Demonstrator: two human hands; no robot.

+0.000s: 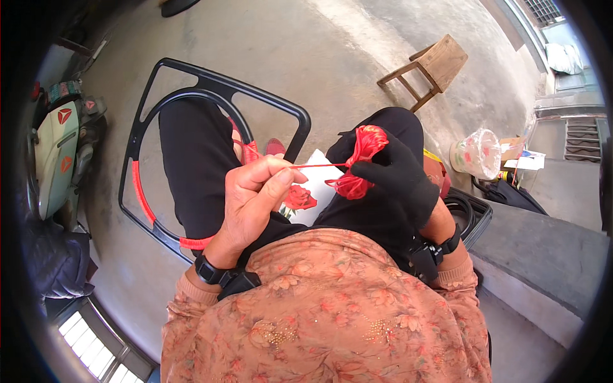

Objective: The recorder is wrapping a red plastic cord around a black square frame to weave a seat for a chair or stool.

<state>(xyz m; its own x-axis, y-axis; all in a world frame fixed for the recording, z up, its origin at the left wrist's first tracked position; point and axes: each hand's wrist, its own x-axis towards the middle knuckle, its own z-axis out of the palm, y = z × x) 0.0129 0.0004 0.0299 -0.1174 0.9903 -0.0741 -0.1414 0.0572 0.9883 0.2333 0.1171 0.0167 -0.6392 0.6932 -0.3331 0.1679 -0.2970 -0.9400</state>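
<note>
Bare, my left hand point(250, 198) pinches a thin red cord between thumb and forefinger. The cord point(322, 166) runs straight across to a bundle of red cord point(368, 143), gathered at its middle with loops above and below. My right hand point(399, 179), in a black glove, is closed around that bundle. Around my left leg stands a black frame point(220, 82) with a ring inside it. Red cord wrapping point(142, 191) covers parts of the ring, one of them just beyond my left hand.
Between my legs lies a white thing with a red rose point(299, 198). A wooden stool point(440, 64) stands ahead right. A see-through bucket point(477, 154), a grey ledge point(543, 246) and more black frames point(476, 220) are to my right. A scooter point(59, 153) stands at left.
</note>
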